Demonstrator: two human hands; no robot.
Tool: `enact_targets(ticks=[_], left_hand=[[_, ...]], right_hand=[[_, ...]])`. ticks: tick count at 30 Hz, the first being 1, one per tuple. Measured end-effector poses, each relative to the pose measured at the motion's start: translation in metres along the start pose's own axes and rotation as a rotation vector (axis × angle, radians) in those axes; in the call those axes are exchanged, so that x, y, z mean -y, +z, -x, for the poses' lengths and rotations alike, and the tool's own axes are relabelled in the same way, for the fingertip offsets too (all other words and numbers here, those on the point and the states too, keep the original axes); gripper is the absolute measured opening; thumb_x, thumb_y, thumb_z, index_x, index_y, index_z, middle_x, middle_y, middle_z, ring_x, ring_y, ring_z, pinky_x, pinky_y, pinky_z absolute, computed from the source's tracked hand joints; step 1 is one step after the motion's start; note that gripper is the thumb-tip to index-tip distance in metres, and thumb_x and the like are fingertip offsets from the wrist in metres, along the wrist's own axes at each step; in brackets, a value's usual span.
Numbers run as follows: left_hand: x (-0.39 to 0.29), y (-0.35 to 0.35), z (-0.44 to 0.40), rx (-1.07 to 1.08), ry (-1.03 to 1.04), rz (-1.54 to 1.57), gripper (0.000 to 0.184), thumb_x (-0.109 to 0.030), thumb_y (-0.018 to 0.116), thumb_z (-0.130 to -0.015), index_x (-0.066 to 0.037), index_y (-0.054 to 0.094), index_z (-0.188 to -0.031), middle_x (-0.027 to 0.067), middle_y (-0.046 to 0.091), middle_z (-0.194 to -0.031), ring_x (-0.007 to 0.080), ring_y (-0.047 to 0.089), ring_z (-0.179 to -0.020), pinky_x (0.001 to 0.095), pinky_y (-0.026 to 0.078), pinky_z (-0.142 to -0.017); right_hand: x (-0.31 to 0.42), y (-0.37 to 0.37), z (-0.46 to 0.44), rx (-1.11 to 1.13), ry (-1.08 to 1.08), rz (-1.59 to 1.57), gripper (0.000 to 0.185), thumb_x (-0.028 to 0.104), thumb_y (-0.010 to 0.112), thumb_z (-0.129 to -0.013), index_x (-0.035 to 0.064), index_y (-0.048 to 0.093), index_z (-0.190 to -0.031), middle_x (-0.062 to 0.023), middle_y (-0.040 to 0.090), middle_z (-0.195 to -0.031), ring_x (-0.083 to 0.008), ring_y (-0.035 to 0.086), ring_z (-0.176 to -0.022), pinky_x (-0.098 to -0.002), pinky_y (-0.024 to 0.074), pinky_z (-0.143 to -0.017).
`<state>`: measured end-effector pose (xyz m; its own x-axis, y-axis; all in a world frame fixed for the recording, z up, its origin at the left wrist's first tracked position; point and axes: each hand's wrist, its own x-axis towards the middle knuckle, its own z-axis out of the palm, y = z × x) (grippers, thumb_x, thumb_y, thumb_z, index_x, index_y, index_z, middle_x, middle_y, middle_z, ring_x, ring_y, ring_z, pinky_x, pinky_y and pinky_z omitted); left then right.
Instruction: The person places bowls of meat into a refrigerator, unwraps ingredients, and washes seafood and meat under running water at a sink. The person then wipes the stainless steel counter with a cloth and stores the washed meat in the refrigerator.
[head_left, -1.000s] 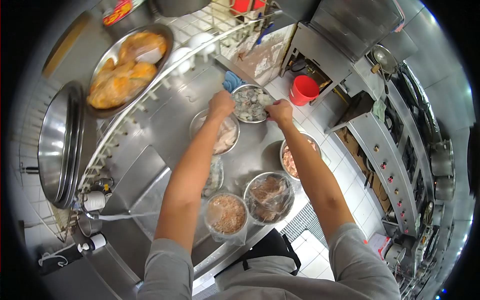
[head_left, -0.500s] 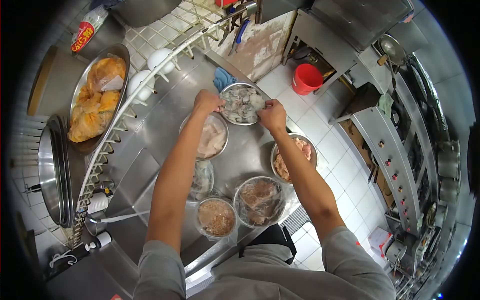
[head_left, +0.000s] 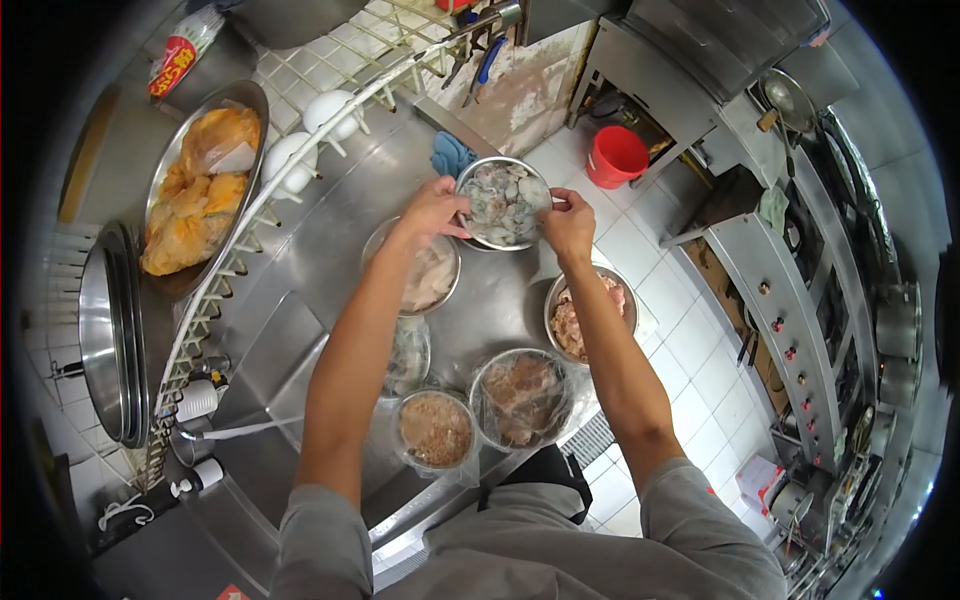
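Note:
Both of my hands grip a round metal bowl (head_left: 485, 238) at the far side of the steel counter. Greyish, translucent pieces that look like peeled raw shrimp (head_left: 507, 200) fill it. My left hand (head_left: 436, 208) is closed on the left rim, and my right hand (head_left: 570, 222) pinches the right rim. The bowl seems raised a little; part of another metal rim shows below it. Just behind the left side lies a crumpled blue cloth (head_left: 453, 155). A bowl of pale meat slices (head_left: 428, 275) sits under my left forearm, partly hidden.
Beside my right forearm is a bowl of pinkish meat (head_left: 568, 325). Nearer me stand a plastic-covered bowl of brown meat (head_left: 522, 398) and a tub of minced meat (head_left: 435, 430). A wire rack (head_left: 222, 265) runs along the left. A red bucket (head_left: 617, 157) stands on the floor.
The bowl of shrimp has moved slightly right and seems to have come up, showing a rim beneath it. Both hands have moved right with it, still gripping.

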<state>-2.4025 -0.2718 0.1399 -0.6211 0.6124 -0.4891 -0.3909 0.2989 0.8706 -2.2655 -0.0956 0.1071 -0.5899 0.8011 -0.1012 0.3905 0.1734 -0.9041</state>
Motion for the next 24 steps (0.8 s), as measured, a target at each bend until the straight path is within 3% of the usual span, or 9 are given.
enact_targets(ticks=[4, 5, 6, 9, 14, 18, 20, 22, 24], left_hand=[[-0.002, 0.004, 0.015, -0.018, 0.032, 0.186, 0.016, -0.003, 0.059, -0.079, -0.011, 0.045, -0.081, 0.0049, 0.056, -0.076, 0.0181, 0.059, -0.061, 0.0342, 0.056, -0.055], [-0.009, 0.005, 0.024, -0.043, 0.063, 0.252, 0.017, -0.002, 0.059, -0.078, -0.011, 0.045, -0.08, 0.0053, 0.056, -0.077, 0.0177, 0.058, -0.061, 0.035, 0.056, -0.056], [-0.013, 0.006, 0.03, -0.067, 0.093, 0.318, 0.017, -0.002, 0.059, -0.078, -0.011, 0.044, -0.08, 0.0056, 0.056, -0.077, 0.0173, 0.057, -0.061, 0.0358, 0.056, -0.056], [-0.026, 0.004, 0.043, -0.026, 0.161, 0.366, 0.016, -0.001, 0.058, -0.078, -0.01, 0.045, -0.081, 0.0061, 0.057, -0.079, 0.0167, 0.057, -0.064, 0.0368, 0.057, -0.057], [-0.031, -0.008, 0.072, -0.111, 0.247, 0.374, 0.013, -0.001, 0.058, -0.078, -0.006, 0.047, -0.082, 0.0091, 0.055, -0.077, 0.02, 0.059, -0.063, 0.0381, 0.058, -0.054], [0.0, -0.029, 0.128, -0.232, 0.257, 0.44, 0.019, 0.0, 0.058, -0.078, -0.008, 0.046, -0.091, 0.0053, 0.056, -0.08, 0.0156, 0.057, -0.065, 0.0397, 0.057, -0.055], [0.029, -0.048, 0.17, -0.336, 0.236, 0.486, 0.024, 0.0, 0.058, -0.078, -0.005, 0.048, -0.1, 0.0059, 0.057, -0.082, 0.0162, 0.058, -0.067, 0.0409, 0.057, -0.055], [0.043, -0.049, 0.23, -0.554, 0.284, 0.542, 0.013, 0.0, 0.058, -0.079, -0.006, 0.049, -0.084, 0.0091, 0.057, -0.08, 0.02, 0.06, -0.062, 0.0365, 0.058, -0.048], [0.075, -0.06, 0.287, -0.599, 0.284, 0.614, 0.012, 0.001, 0.057, -0.079, -0.006, 0.05, -0.084, 0.0107, 0.061, -0.085, 0.0202, 0.063, -0.065, 0.0354, 0.058, -0.048]], right_hand=[[0.012, -0.021, -0.012, 0.13, -0.008, -0.385, 0.037, 0.009, 0.062, -0.075, -0.0013, 0.065, -0.11, -0.0064, 0.067, -0.082, -0.0208, 0.064, -0.077, -0.0317, 0.051, -0.074], [0.026, -0.026, -0.007, 0.195, 0.073, -0.628, 0.041, 0.022, 0.057, -0.088, -0.0028, 0.058, -0.121, -0.0106, 0.066, -0.105, -0.0231, 0.063, -0.096, -0.0346, 0.0488, -0.086], [0.034, -0.027, -0.007, 0.199, 0.074, -0.621, 0.041, 0.022, 0.057, -0.088, -0.0028, 0.058, -0.121, -0.0106, 0.066, -0.105, -0.0231, 0.063, -0.096, -0.0346, 0.0488, -0.086], [0.065, -0.02, 0.0, 0.747, 0.294, -1.21, 0.075, 0.062, 0.04, -0.093, 0.0022, 0.043, -0.137, -0.0185, 0.045, -0.139, -0.0298, 0.045, -0.128, -0.0456, 0.0348, -0.107], [0.092, -0.009, 0.041, 0.81, 0.208, -1.207, 0.09, 0.068, 0.039, -0.089, -0.0056, 0.033, -0.14, -0.0201, 0.042, -0.142, -0.031, 0.042, -0.131, -0.0444, 0.0315, -0.11], [0.056, -0.002, 0.052, 0.864, 0.32, -1.063, 0.076, 0.059, 0.046, -0.092, -0.0019, 0.041, -0.138, -0.0195, 0.056, -0.126, -0.028, 0.056, -0.116, -0.0414, 0.0457, -0.097], [0.039, -0.003, 0.074, 0.742, 0.063, -0.362, 0.06, 0.041, 0.056, -0.093, -0.0063, 0.049, -0.129, -0.0166, 0.066, -0.107, -0.0223, 0.066, -0.092, -0.0337, 0.0537, -0.08], [0.014, 0.014, 0.101, 0.725, -0.029, -0.115, 0.037, 0.023, 0.056, -0.091, -0.0071, 0.06, -0.113, -0.013, 0.068, -0.091, -0.0164, 0.065, -0.069, -0.0277, 0.0545, -0.063], [0.009, 0.045, 0.119, 0.714, 0.066, -0.091, 0.032, 0.021, 0.056, -0.09, -0.0069, 0.062, -0.104, -0.0132, 0.068, -0.09, -0.0167, 0.064, -0.066, -0.0283, 0.0544, -0.06]])
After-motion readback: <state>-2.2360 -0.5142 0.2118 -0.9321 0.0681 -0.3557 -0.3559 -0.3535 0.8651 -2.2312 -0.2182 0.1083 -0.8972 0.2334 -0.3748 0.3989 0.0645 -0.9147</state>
